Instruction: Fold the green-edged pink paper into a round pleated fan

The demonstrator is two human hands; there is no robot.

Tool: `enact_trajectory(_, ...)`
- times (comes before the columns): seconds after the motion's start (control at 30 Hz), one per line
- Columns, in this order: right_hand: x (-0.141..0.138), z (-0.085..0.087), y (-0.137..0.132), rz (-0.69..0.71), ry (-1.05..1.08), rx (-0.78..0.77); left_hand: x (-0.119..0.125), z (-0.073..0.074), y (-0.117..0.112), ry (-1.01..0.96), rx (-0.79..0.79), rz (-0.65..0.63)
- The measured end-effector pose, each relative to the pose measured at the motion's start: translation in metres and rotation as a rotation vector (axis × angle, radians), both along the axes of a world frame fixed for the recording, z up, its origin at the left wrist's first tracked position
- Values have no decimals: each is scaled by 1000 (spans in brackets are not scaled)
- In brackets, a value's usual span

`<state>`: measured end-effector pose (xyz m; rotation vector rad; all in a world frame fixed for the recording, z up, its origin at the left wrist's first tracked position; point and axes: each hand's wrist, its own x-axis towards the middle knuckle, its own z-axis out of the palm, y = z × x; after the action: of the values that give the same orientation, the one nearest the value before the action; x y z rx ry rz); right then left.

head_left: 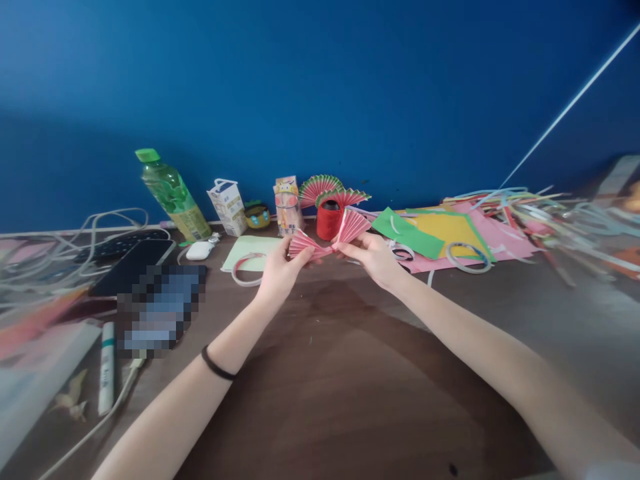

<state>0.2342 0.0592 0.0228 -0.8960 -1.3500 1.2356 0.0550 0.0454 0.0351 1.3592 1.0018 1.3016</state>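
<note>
Both my hands hold a pink pleated paper fan (pixel 330 239) above the brown table (pixel 340 373). My left hand (pixel 279 272) pinches its left wing between thumb and fingers. My right hand (pixel 371 257) grips the right wing, which spreads upward. The fan is pinched at its middle, bow-shaped. Behind it stand a red spool (pixel 329 220) and finished pink-and-green pleated fans (pixel 327 190).
A green bottle (pixel 173 195), small cartons (pixel 227 207) and a can stand along the blue wall. Tape rolls (pixel 467 257), coloured paper sheets (pixel 440 230) and paper strips lie at the right. Cables, a phone, a marker (pixel 106 367) and a mouse lie at the left.
</note>
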Motion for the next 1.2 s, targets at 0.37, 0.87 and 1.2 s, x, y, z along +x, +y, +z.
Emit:
enact_trajectory(0.37, 13, 6, -1, 293, -85, 155, -7, 8, 7, -188, -255, -218)
enact_trajectory(0.87, 20, 22, -8, 381, -407, 325, -9, 11, 4, -112, -168, -289)
enact_trajectory(1.2, 19, 21, -13, 534, -373, 124, -14, 12, 3, 135, -42, -377)
